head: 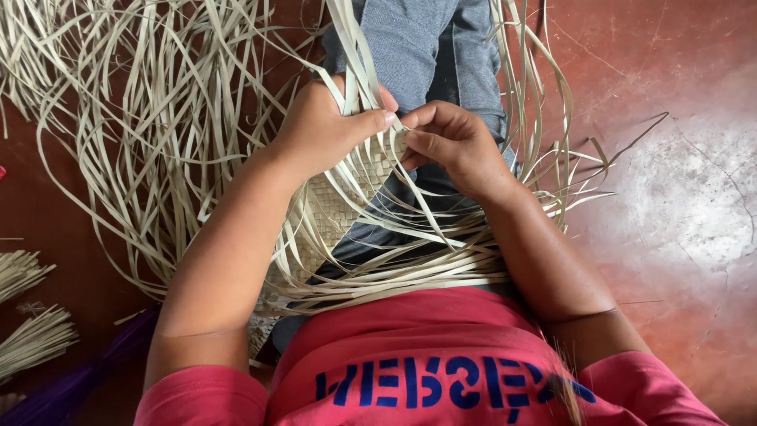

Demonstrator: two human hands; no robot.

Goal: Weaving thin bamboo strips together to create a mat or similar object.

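Reddish-brown polished floor (678,95), scuffed pale to the right of the hands, carries loose palm strips (150,118) left of them. Left hand (327,126) and right hand (453,142) both pinch strips of a woven mat (339,209) on the lap.

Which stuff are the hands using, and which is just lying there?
In use:
left hand
right hand
woven mat piece
loose pale strips running out of it

Lying about:
strip pile on the floor
small bundles
purple bundle
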